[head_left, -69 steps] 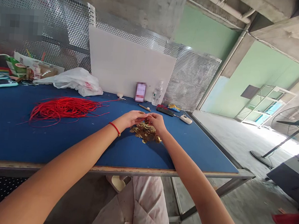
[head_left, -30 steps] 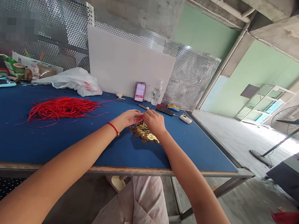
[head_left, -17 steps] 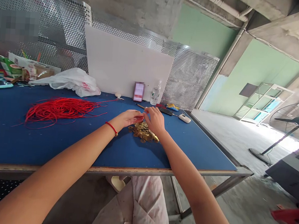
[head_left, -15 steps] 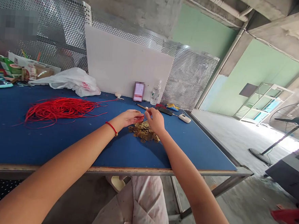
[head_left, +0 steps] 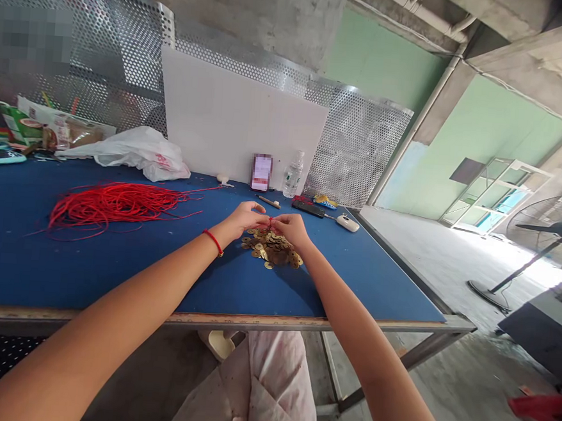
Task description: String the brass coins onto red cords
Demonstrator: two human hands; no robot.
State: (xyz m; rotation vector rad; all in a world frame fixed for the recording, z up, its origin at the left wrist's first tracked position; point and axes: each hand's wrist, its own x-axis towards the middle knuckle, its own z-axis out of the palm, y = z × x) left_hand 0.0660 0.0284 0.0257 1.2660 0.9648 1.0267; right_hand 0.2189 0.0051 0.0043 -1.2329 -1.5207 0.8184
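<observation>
My left hand (head_left: 246, 219) and my right hand (head_left: 291, 228) meet fingertip to fingertip above a pile of brass-coloured coins (head_left: 274, 251). Both are closed in a pinch on a short bit of red cord (head_left: 270, 221), which shows between the fingertips. The coins are flat and round, and some show a hole in the middle. Whether a coin hangs on the cord is too small to tell. On the left of the blue table (head_left: 127, 277) lies a loose bundle of red cords (head_left: 112, 206). A red bracelet circles my left wrist.
Behind my hands stand a phone (head_left: 261, 172) and a clear bottle (head_left: 292, 176). A pen-like tool (head_left: 269, 202), a black object (head_left: 309, 208) and a white case (head_left: 347, 223) lie nearby. A white plastic bag (head_left: 138, 154) sits behind the cords. A white board (head_left: 239, 114) closes the back.
My right hand has come down and toward me, its fingertips now meeting my left hand's at the red cord. More of the coins and the pen-like tool show now.
</observation>
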